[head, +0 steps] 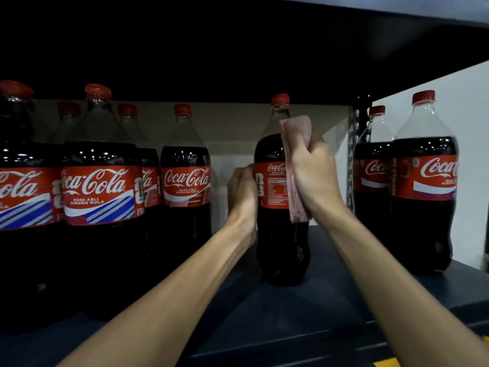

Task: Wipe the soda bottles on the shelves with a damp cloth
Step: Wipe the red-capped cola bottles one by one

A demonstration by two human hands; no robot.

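A dark shelf (304, 321) is carrying a cluster of bottles (102, 194) at the left and a pair of bottles (423, 186) at the right. Between them, a lone soda bottle (272, 234) is standing upright. The right hand (315, 176) is clutching a bunched pink cloth (296, 128) against the bottle's right side, and the left hand (242, 197) is gripping its left side at the label.

A shop or its stockroom is suggested by the dark metal shelf (317, 308), on which many identical large Coca-Cola bottles (102, 186) with red caps are lined up in rows, several deep. A slotted steel upright (353, 154) of the kind used in storage racking is seen at the back right. A second shelf (397, 6) is fixed above, and a plain white wall (473, 107) is seen beyond.
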